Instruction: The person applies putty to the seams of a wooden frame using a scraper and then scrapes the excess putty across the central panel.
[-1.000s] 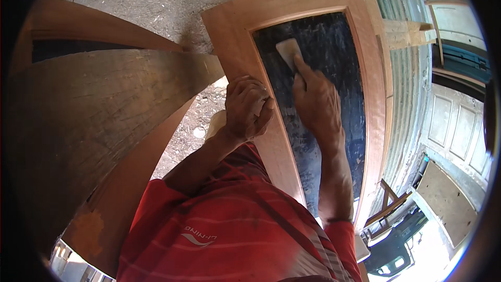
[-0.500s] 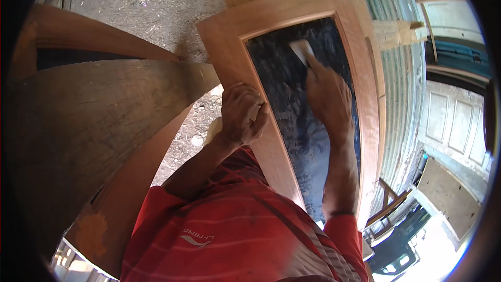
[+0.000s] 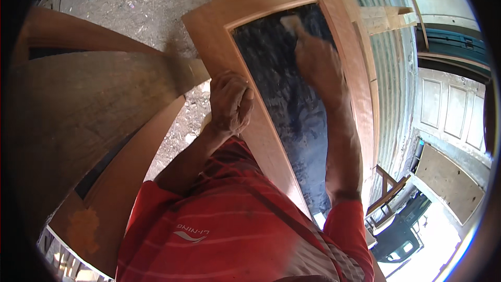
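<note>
A wooden door leaf (image 3: 271,149) with an arched top and a dark inset panel (image 3: 276,94) stands tilted before me. My right hand (image 3: 319,62) is closed round a putty knife, its pale flat blade (image 3: 290,24) against the panel near the upper end; motion blurs it a little, and the fingers hide its handle. Pale smears streak the black surface. At the door's left stile rests my left hand (image 3: 231,102), fingers curled in and thumb folded across them. Whatever lies inside that grip is hidden.
On the left, close to me, looms a large curved wooden piece (image 3: 99,91), with another framed door (image 3: 104,28) behind it. Corrugated metal sheeting (image 3: 383,73) runs along the right. Wood scraps litter the dirt floor (image 3: 141,15). A pale panelled door (image 3: 451,107) stands far right.
My right hand has moved the putty knife farther up the panel, toward its top edge. The left hand stays at the stile. The whole view has shifted slightly.
</note>
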Demonstrator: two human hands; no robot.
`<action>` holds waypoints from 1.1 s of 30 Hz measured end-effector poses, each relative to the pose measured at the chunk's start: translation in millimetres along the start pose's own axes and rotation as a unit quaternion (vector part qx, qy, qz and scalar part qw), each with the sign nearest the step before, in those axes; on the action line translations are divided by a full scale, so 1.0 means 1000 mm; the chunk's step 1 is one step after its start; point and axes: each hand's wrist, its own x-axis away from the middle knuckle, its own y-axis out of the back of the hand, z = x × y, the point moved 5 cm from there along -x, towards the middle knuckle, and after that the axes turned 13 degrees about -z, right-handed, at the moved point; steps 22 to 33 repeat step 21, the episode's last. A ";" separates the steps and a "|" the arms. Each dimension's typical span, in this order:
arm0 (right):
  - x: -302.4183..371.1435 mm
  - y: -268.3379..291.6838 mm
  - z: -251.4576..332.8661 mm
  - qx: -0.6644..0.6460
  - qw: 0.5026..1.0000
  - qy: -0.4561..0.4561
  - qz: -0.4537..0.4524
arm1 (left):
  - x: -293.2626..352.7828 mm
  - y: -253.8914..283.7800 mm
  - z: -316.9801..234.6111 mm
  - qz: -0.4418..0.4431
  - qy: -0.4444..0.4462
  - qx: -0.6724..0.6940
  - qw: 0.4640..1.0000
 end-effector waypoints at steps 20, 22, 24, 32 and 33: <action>-0.012 0.015 -0.034 0.098 0.990 -0.068 0.079 | -0.003 -0.008 -0.004 0.041 -0.006 -0.065 0.997; -0.004 0.011 -0.042 0.074 0.992 -0.069 0.078 | 0.000 -0.009 -0.005 0.035 0.003 -0.042 0.999; -0.004 0.011 -0.042 0.074 0.992 -0.069 0.078 | 0.000 -0.009 -0.005 0.035 0.003 -0.042 0.999; -0.004 0.011 -0.042 0.074 0.992 -0.069 0.078 | 0.000 -0.009 -0.005 0.035 0.003 -0.042 0.999; -0.004 0.011 -0.042 0.074 0.992 -0.069 0.078 | 0.000 -0.009 -0.005 0.035 0.003 -0.042 0.999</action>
